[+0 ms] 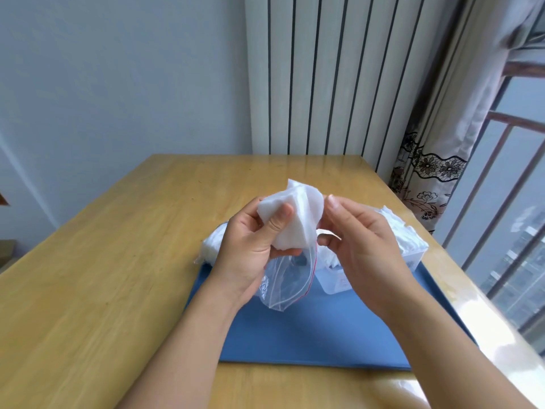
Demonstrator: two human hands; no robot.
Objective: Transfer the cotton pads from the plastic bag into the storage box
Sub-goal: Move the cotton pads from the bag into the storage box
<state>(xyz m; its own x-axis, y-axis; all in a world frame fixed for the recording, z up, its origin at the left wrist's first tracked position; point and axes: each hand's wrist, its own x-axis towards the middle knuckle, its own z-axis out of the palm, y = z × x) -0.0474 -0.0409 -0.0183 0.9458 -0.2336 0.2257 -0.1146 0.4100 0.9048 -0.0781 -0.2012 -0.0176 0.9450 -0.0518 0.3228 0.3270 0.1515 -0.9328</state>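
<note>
Gripping cotton pads and plastic bag, left hand; right hand half-curled, grip unclear; storage box partly hidden.

Desk: glossy varnished wood. Mat: smooth matt blue. Bag: clear, crinkled glossy plastic. Pads: soft matt white cotton. Box: translucent plastic.

Bare wooden tabletop lay open on the left; heaped white cotton pads apparently crowded the clear plastic storage box on the right.
</note>
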